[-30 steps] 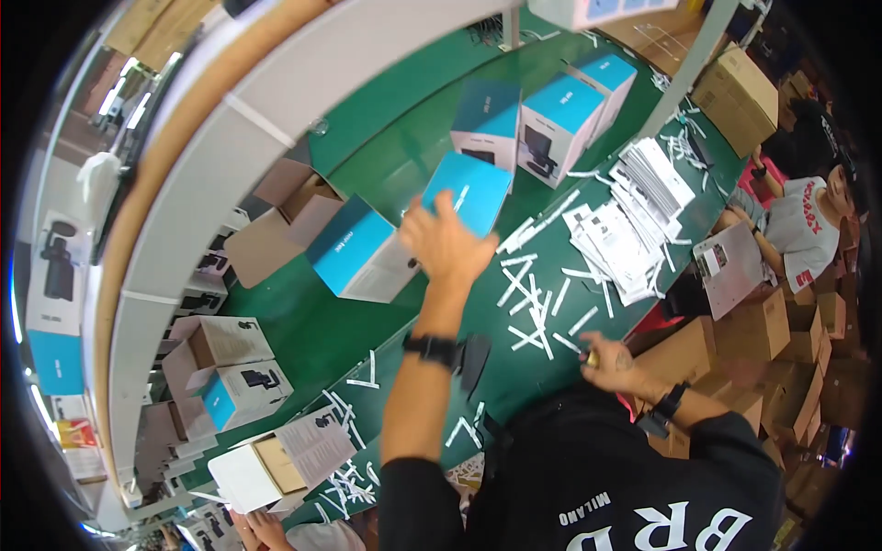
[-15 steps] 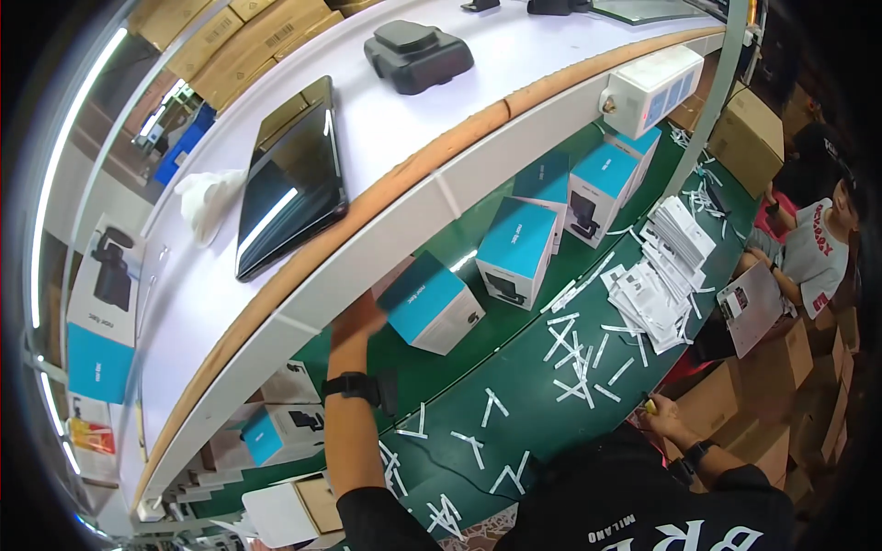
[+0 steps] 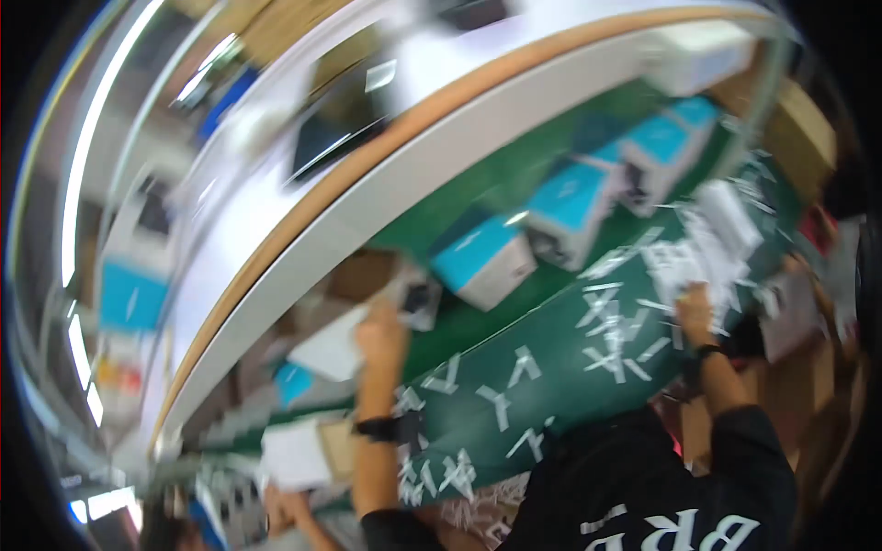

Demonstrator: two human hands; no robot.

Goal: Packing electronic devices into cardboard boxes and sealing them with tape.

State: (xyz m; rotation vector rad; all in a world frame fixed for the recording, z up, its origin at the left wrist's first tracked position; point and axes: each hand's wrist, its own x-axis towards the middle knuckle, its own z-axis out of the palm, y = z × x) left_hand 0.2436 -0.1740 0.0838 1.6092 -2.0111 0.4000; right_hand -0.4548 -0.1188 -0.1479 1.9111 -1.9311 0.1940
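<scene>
My left hand [image 3: 381, 332], smeared by motion, is closed at the edge of an opened white box [image 3: 333, 349] with a brown inside. The box lies tilted, its lid flap toward the lower left and a printed side on the right. Just right of it stands a closed blue-topped white box [image 3: 485, 262]. My right hand [image 3: 695, 310] is closed on a small yellow object at the near edge of a pile of white leaflets [image 3: 680, 262]. The fingers mostly hide that object; its kind cannot be made out.
More blue-topped boxes [image 3: 571, 197] line the back of the green table [image 3: 551, 367]. White paper strips [image 3: 611, 331] are scattered across it. Above runs a white shelf with a wooden edge [image 3: 441, 96], bearing a dark tablet [image 3: 340, 138]. Another person's hands [image 3: 287, 510] are at lower left.
My view has shifted and blurred. My left hand has come back from beside a closed box and is now at an opened one. The right hand has moved forward to the leaflets.
</scene>
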